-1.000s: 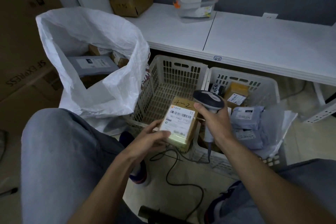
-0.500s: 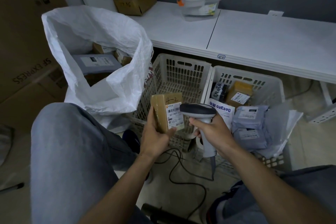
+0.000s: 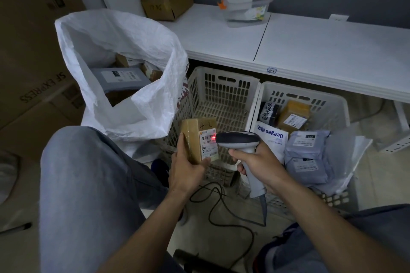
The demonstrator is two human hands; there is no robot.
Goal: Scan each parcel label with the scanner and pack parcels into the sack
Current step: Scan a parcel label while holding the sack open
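My left hand grips a small brown cardboard parcel marked "4-2", held upright with its white label facing right. My right hand holds a grey handheld scanner by its handle, the head almost touching the label. A red light spot shows on the barcode. The white woven sack stands open at the left, with a grey mailer and brown boxes inside.
Two white plastic baskets sit under a white table: the left basket holds nothing visible, the right basket holds several parcels and grey mailers. The scanner's cable loops on the floor. My knees frame the view. Cardboard boxes stand at left.
The parcel was turned from flat to upright with the label facing the scanner. The scanner head swung left to the label, and a red scan light now shows.
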